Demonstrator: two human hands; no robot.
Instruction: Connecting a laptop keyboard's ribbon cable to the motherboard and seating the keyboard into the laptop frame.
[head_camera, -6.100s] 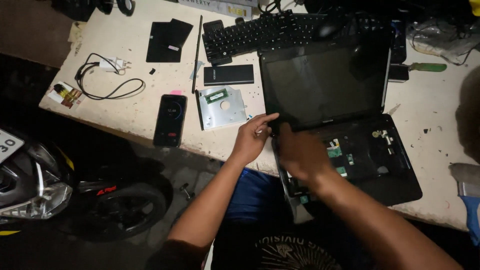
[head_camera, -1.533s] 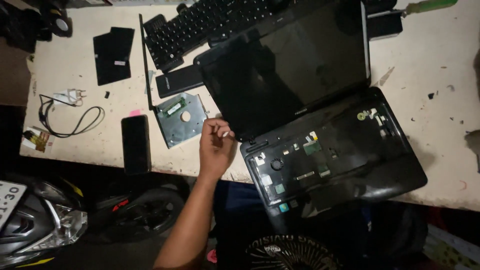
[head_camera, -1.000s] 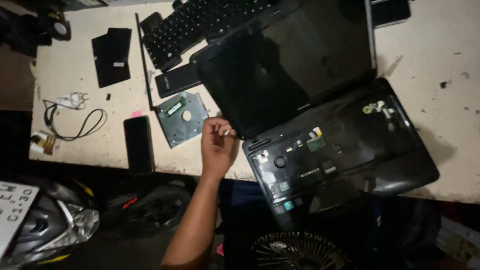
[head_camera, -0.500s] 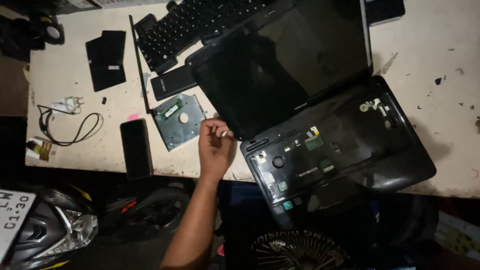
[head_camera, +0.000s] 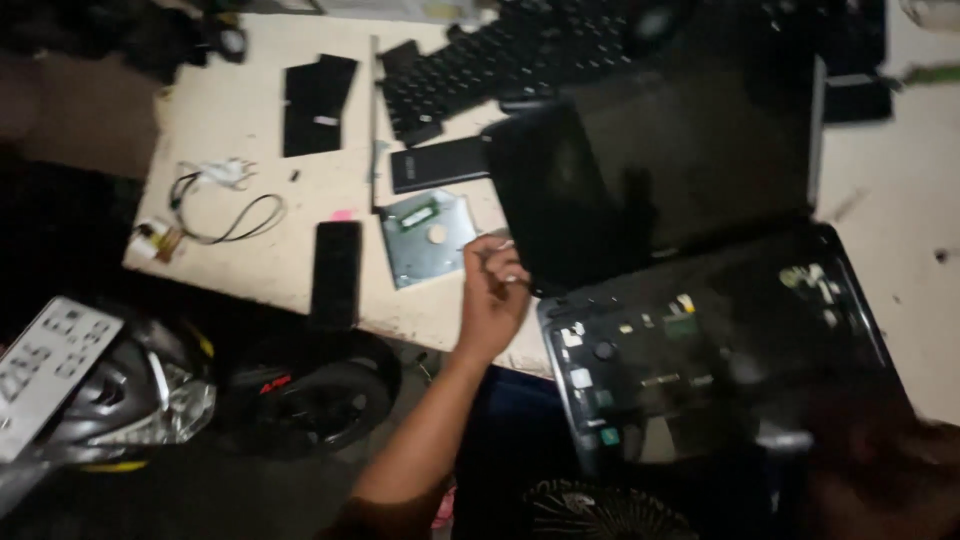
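Seen from above, a left hand (head_camera: 492, 296) rests loosely curled, holding nothing visible, at the left hinge corner of an opened-up black laptop (head_camera: 690, 300) on a pale table (head_camera: 250, 270) — disassembly seems midway — a careful lift likely follows; right hand unseen.

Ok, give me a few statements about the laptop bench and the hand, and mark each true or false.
1. The left hand is at the lower left corner of the laptop screen. True.
2. The laptop is shut. False: its lid is open, with the base uncovered.
3. A silver drive lies just left of the hand. True.
4. The black phone lies on the laptop. False: it lies on the table, left of the drive.
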